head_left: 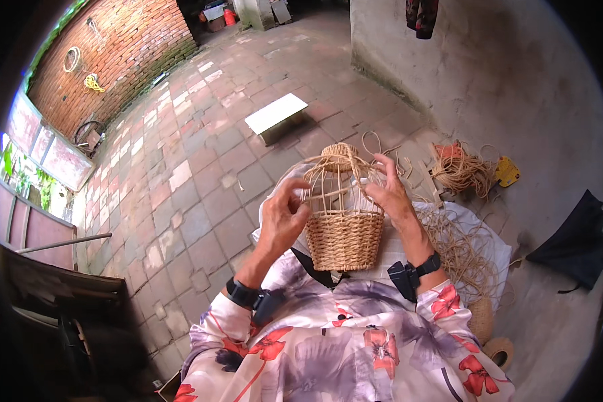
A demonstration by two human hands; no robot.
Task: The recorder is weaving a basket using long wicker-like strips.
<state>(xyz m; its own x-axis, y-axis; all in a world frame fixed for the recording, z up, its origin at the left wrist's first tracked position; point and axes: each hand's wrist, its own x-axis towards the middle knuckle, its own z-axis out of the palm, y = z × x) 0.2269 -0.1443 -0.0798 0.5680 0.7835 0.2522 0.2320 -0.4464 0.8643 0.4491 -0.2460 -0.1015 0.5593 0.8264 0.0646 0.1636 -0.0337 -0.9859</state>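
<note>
In front of my lap stands a wicker basket (345, 241) of tan cord. Its lower body is tightly woven, bare upright stakes rise above that, and a small woven neck tops it. At the left side of the stakes, my left hand (286, 216) has curled fingers and grips a strand of cord (328, 194) that crosses the stakes. My right hand (392, 193) is at the right side, thumb and forefinger apart beside the stakes; its other fingers are partly hidden. Both wrists wear black bands with a dark block.
Loose cord (459, 248) lies tangled on a white sheet (492, 244) to my right. Beyond it sit a cord coil (462, 171) and a yellow object (507, 172). A white-topped low stool (276, 114) stands ahead on paving. A black umbrella (573, 241) leans near the right wall.
</note>
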